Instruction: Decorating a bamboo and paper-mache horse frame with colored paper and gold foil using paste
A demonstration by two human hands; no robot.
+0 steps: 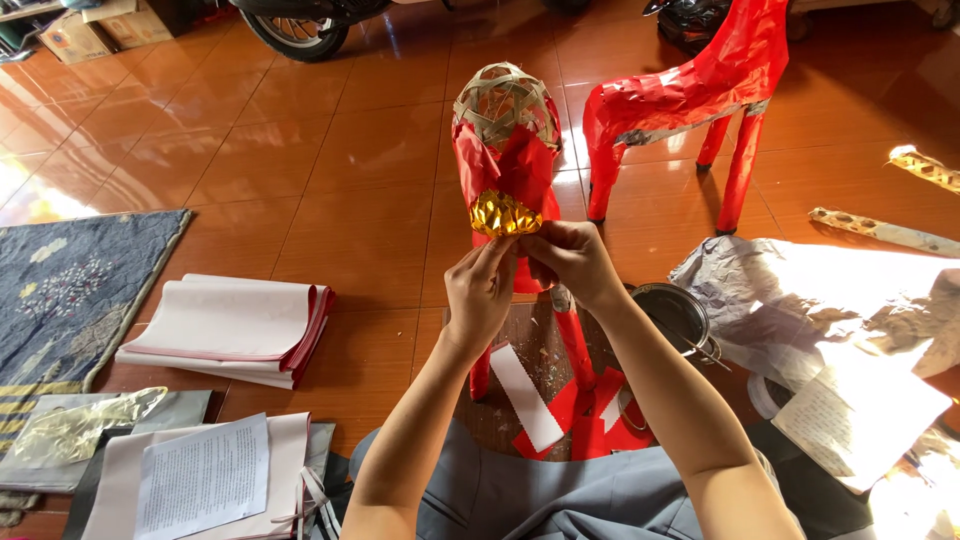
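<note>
A woven bamboo animal figure (505,105), partly wrapped in red paper (510,165), stands on the floor in front of me. A crinkled gold foil piece (503,213) sits on its front, just above my fingers. My left hand (478,295) and my right hand (572,258) meet under the foil, fingertips pinching its lower edge against the red paper. The figure's red legs (575,345) show below my wrists.
A second red paper-covered figure (690,95) stands at the back right. A folded stack of white and red paper (230,325) lies at left, printed sheets (205,475) and gold foil (75,425) nearer. A metal tin (675,315), crumpled paper (800,295), a rug (70,285) and a motorbike wheel (295,35) surround me.
</note>
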